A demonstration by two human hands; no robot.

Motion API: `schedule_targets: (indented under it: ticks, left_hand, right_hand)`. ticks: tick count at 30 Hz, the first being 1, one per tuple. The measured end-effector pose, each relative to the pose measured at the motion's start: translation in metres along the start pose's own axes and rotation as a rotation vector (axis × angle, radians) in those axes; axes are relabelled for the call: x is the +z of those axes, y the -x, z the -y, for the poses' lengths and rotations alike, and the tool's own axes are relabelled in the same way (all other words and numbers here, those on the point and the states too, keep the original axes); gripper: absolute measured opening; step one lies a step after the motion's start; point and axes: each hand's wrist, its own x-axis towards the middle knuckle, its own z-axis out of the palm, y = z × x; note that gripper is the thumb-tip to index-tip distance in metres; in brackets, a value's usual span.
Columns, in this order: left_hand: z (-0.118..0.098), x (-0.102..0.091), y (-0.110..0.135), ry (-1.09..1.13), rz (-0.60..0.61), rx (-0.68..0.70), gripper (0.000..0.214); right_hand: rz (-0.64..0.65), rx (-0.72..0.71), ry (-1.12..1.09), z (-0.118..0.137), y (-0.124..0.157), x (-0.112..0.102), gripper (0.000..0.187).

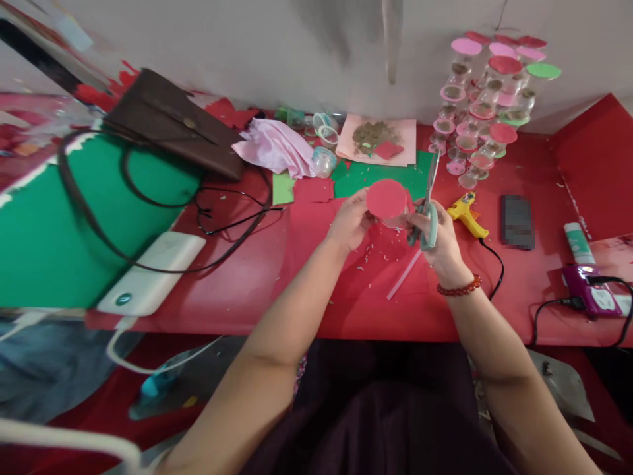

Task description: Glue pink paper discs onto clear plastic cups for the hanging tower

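Note:
My left hand (350,221) pinches a round red paper disc (386,198) and holds it up over the red table (277,277). My right hand (442,243) grips pale green scissors (428,214), blades pointing up and away, right beside the disc's right edge. A red bead bracelet (459,289) sits on my right wrist. Small paper scraps lie on the table under both hands. A thin white strip (403,276) lies under my right hand.
A yellow glue gun (465,212) and a dark phone (517,221) lie to the right. A brown bag (173,122), a white power bank (151,274) and green paper (44,224) are at left. Plastic cups (324,158) and a hanging mobile (487,99) stand behind.

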Motion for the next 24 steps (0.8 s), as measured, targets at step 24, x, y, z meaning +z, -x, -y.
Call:
schedule_targets:
  ticks: [24]
  left_hand:
    - [-0.001, 0.001, 0.003, 0.103, -0.038, 0.214, 0.04]
  right_hand:
    - [0.175, 0.08, 0.13, -0.011, 0.009, 0.007, 0.054]
